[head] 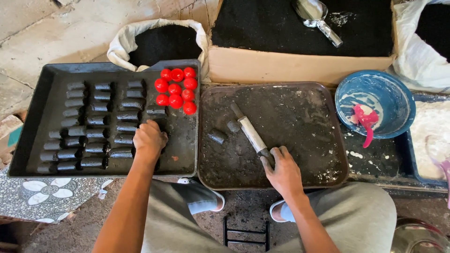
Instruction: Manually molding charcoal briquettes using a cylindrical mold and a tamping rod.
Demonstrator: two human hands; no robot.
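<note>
Your left hand (149,138) curls down over a black cylinder, setting it among the rows in the black tray (33,117), while your right hand (283,171) clamps the metal tube mould (249,131) flat on the sooty right tray (328,100).

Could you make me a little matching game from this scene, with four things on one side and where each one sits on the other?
Things:
1. red balls
2. metal scoop
3. pink spoon
4. left hand

Places:
A. in the blue bowl
B. on the black powder in the cardboard box
C. upper right corner of the black tray
D. on the dark cylinders

Pairs: 1-C, 2-B, 3-A, 4-D
</note>
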